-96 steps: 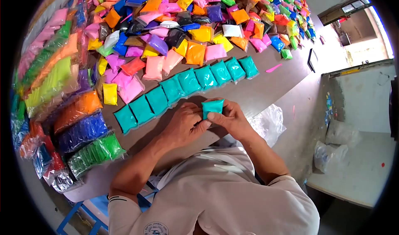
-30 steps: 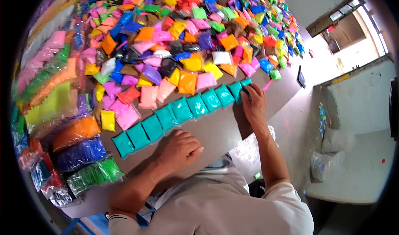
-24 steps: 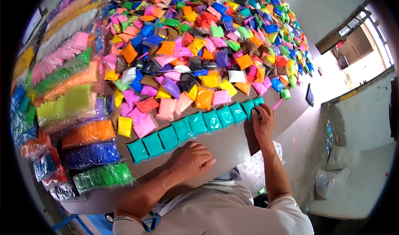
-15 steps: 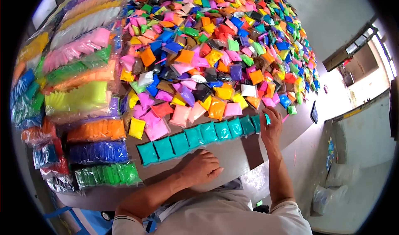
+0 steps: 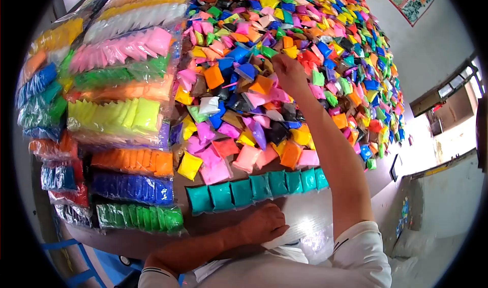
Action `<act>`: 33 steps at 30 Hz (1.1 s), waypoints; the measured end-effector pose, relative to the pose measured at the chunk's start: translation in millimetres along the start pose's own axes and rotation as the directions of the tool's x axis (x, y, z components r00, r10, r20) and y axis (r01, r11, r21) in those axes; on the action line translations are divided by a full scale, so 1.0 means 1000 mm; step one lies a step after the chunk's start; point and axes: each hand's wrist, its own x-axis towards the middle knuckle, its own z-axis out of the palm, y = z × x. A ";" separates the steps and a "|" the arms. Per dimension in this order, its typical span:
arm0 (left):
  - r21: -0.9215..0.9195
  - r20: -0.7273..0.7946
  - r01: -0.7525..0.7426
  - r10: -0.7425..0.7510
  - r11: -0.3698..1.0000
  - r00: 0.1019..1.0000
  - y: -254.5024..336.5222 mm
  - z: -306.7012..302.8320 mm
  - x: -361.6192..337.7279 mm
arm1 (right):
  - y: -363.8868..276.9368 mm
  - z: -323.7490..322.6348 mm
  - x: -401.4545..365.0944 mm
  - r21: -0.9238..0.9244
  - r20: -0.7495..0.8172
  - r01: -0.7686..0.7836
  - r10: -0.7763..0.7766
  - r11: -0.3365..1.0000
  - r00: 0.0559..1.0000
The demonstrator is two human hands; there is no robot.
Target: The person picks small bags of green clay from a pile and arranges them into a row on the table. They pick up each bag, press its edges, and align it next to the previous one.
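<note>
My right hand [image 5: 288,73] reaches far over the table into a heap of small coloured packets [image 5: 262,84]. Its fingers bend down among them, near an orange packet and some brown ones; whatever lies at the fingertips is hidden. Close to the near table edge rests my left hand [image 5: 263,223], its fingers curled in and nothing seen in them. Between my left hand and the heap lies a row of teal packets [image 5: 241,192], side by side. My right forearm passes over the row's right end and covers it.
On the left, clear bags of sorted packets are stacked, among them yellow [image 5: 114,117], orange [image 5: 132,162], blue [image 5: 133,188] and green [image 5: 140,217] ones. A dark flat device [image 5: 394,167] stands at the right table edge. Clear plastic [image 5: 315,239] lies by my lap.
My right hand has left the right end of the teal row and moved forward and left into the heap. My left hand stays near the table edge. The view has shifted.
</note>
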 end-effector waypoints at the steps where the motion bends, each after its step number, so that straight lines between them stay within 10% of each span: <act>1: 0.039 0.017 -0.001 0.000 0.999 1.000 0.000 -0.001 0.000 | 0.011 0.015 0.017 -0.010 -0.029 0.059 -0.059 0.998 0.998; 5: -0.017 0.018 0.046 -0.046 0.999 0.999 -0.003 0.003 -0.002 | 0.035 0.064 0.068 -0.153 -0.096 0.166 -0.182 0.974 0.979; 10: -0.095 0.091 0.098 -0.090 0.991 0.992 -0.003 -0.002 -0.002 | 0.028 0.072 0.083 -0.548 0.219 0.159 -0.043 0.821 0.975; 17: -0.064 0.104 0.121 -0.114 0.991 0.988 0.000 -0.004 -0.001 | 0.048 0.024 0.076 0.037 -0.072 -0.116 0.119 0.993 0.990; 19: -0.032 0.092 0.084 -0.081 0.996 0.993 -0.003 -0.001 -0.001 | 0.017 -0.015 0.044 0.515 0.166 -0.374 0.338 0.771 0.926; 25: -0.228 0.006 0.095 -0.096 0.969 0.995 -0.001 -0.010 0.001 | -0.046 -0.079 -0.109 0.711 0.277 -0.510 0.474 0.484 0.836; 28: -0.289 0.013 0.175 -0.179 0.941 0.984 -0.007 -0.011 -0.002 | -0.080 -0.102 -0.197 0.524 0.264 -0.587 0.538 0.617 0.801; 33: -0.490 0.114 0.364 -0.356 0.792 0.928 0.004 -0.027 0.005 | -0.111 -0.116 -0.306 0.719 0.178 -0.473 0.523 0.509 0.834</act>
